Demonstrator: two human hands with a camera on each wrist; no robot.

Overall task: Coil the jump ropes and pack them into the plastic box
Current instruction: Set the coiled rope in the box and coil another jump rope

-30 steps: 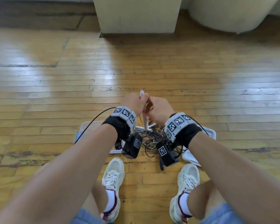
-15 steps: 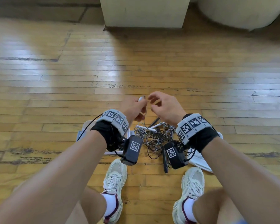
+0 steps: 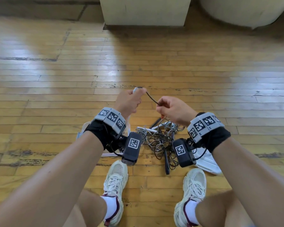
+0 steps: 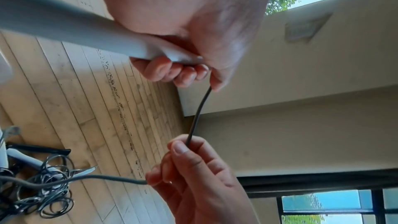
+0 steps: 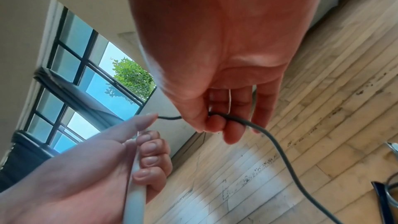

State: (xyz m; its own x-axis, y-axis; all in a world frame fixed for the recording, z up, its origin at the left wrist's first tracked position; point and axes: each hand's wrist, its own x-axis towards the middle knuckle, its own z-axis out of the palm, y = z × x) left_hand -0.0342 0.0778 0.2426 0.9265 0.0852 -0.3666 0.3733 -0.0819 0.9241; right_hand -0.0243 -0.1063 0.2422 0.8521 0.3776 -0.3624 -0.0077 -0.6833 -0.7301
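My left hand (image 3: 129, 100) grips a pale grey jump-rope handle (image 3: 135, 90) upright, above the floor. A dark cord (image 3: 152, 99) runs from the handle's top to my right hand (image 3: 172, 110), which pinches it between thumb and fingers. The left wrist view shows the handle (image 4: 75, 30) in my fist and the cord (image 4: 199, 113) spanning to the right hand (image 4: 193, 185). From the right hand (image 5: 215, 57) the cord (image 5: 280, 146) trails down to a tangled pile of ropes (image 3: 159, 138). A white plastic box (image 3: 79, 134) is mostly hidden behind my left wrist.
A white flat plastic piece (image 3: 206, 163) lies right of the pile, by my right shoe (image 3: 193, 185). A black handle (image 3: 166, 163) sticks out of the pile toward me. A pale pillar (image 3: 144, 12) and a round pale base (image 3: 243, 12) stand at the far end of the wooden floor.
My hands were together at the handle's top; they have moved apart. The right hand has slid along the cord to the right, and a short stretch now spans between the hands.
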